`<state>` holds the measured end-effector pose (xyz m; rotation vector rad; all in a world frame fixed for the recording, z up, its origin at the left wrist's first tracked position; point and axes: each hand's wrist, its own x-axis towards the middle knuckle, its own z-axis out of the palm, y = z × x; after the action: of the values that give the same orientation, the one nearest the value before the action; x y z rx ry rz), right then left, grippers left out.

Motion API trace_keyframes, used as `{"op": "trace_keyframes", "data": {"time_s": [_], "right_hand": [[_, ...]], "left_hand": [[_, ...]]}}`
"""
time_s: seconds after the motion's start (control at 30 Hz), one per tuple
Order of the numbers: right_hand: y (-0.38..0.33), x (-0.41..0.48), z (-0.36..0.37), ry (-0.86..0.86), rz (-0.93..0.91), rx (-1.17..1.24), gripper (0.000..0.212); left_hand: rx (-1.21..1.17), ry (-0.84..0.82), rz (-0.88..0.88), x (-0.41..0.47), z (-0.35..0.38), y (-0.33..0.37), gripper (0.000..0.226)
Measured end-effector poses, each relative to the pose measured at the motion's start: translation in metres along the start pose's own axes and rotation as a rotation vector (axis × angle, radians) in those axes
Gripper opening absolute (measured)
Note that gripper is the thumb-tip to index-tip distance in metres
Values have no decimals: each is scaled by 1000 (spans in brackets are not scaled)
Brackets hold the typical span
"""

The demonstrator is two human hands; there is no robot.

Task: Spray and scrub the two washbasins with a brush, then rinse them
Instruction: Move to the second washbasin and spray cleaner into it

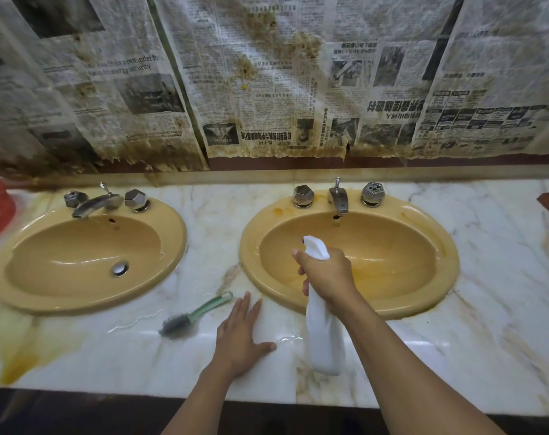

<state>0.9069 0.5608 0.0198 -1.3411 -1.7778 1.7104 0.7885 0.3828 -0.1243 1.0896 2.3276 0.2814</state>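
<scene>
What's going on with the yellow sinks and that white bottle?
A person is cleaning two washbasins. Their right hand grips a white spray bottle held over the right basin, which has orange-brown stains. Their left hand rests flat on the marble counter between the sinks. A green brush lies on the counter beside that hand, not picked up yet. The left basin looks wet and shiny.
</scene>
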Motion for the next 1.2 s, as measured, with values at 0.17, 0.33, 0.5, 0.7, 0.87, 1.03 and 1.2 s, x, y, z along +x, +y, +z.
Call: {"op": "trace_keyframes", "data": {"time_s": [0.17,0.33,0.5,0.7,0.87,1.03,1.2], "right_hand": [[5,-5,18,-111,28,-1,20],[13,-11,34,-121,107,-57,32],[32,-27,30,-25,119,-93,32],[64,-59,1,-3,170,-32,33],[84,-91,-16,173,249,-129,12],[91,-116,-31,320,308,-34,13],[99,-130,-50,581,367,64,35]], "left_hand": [[42,16,55,-6,-1,-18,101],[26,39,95,-10,3,-35,102],[-5,69,126,-15,4,-43,100],[15,168,71,-8,-10,-29,80],[-40,148,27,5,-14,-2,89],[-74,92,85,9,8,15,109],[-42,140,82,9,23,15,114]]}}
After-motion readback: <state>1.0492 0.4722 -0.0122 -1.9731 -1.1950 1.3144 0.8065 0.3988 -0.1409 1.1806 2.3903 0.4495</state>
